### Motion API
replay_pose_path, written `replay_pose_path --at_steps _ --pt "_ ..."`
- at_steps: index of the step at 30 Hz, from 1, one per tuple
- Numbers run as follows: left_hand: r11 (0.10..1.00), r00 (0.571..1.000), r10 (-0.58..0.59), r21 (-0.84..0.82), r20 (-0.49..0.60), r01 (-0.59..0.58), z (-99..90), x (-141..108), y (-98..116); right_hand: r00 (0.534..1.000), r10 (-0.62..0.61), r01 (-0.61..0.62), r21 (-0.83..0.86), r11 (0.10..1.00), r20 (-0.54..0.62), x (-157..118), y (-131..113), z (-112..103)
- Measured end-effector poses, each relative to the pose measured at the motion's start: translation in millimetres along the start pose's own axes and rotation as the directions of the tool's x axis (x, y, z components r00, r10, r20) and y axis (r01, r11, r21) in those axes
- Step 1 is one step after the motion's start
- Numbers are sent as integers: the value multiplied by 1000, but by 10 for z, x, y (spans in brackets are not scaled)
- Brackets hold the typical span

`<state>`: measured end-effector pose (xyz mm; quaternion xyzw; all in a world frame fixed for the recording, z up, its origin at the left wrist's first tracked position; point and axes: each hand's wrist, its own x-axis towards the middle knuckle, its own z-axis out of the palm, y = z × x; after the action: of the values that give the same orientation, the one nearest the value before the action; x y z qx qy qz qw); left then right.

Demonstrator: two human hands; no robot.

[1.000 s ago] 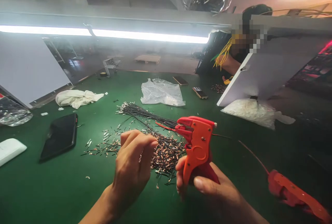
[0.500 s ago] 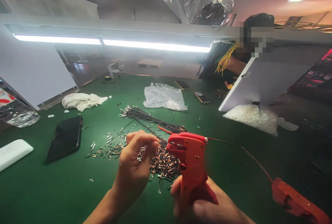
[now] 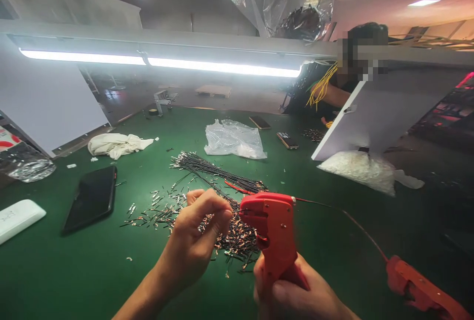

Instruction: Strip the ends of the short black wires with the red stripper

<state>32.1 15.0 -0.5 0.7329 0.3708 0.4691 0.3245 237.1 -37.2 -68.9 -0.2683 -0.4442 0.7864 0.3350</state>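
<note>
My left hand (image 3: 203,228) is closed in a pinch on a thin black wire (image 3: 237,211), whose end lies at the jaws of a red wire stripper (image 3: 276,231). Wrapped round the stripper's handle is my right hand (image 3: 296,285). Behind and under the hands spreads a heap of short black wire offcuts (image 3: 237,236) with copper-coloured ends. A bundle of long black wires (image 3: 218,169) lies just beyond, silvery tips to the left. How far the wire sits inside the jaws is hard to see.
A second red tool (image 3: 422,283) lies at the right, with a thin cord (image 3: 355,216) running toward it. Phones (image 3: 91,199), a clear plastic bag (image 3: 235,140), a white cloth (image 3: 118,145) and a filled bag (image 3: 359,169) lie around. Another person (image 3: 336,95) is behind the white panel (image 3: 385,107).
My left hand has shifted slightly right and down with the wire. The stripper has moved a little right, and my right-hand fingers sit closer round its handle.
</note>
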Motion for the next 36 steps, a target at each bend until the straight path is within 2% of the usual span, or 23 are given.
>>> replay_pose_path --at_steps 4,8,11,15,21,24,27,29,31,32,34,36 --pt "1000 1000 1 31 4 -1 -11 -12 -6 999 22 -21 -30 999 33 45 50 -23" --pt "998 999 23 66 -25 -22 11 -23 -3 1000 -1 2 -29 1000 17 -9 -29 77" --pt "995 998 39 94 -48 -35 31 -18 -1 999 -19 17 -35 999 -40 -66 -96 154" --pt "987 997 -5 158 -73 16 49 -4 -33 985 -40 35 -32 999 -167 -97 -137 178" --pt "985 996 -45 162 -78 57 76 -7 -75 987 -43 41 -17 999 -153 -83 -158 197" --pt "982 993 -45 177 -110 64 78 -10 -70 992 -75 79 35 996 -106 -65 -170 228" --pt "971 979 -15 230 -204 63 75 -2 -62 980 -109 124 87 988 -168 -66 -215 232" --pt "951 965 61 308 -255 21 73 9 -57 955 -132 144 25 989 -266 -82 -275 212" --pt "909 948 174 413 -267 -51 74 18 -53 898 -180 111 -189 976 -401 -107 -349 169" --pt "881 938 229 466 -260 -85 76 19 -51 858 -215 54 -334 941 -467 -119 -385 138" --pt "822 920 312 553 -239 -136 80 13 -49 772 -291 -136 -593 793 -566 -135 -444 59" --pt "784 909 354 599 -222 -159 85 -1 -51 727 -355 -310 -743 593 -587 -134 -477 -30"
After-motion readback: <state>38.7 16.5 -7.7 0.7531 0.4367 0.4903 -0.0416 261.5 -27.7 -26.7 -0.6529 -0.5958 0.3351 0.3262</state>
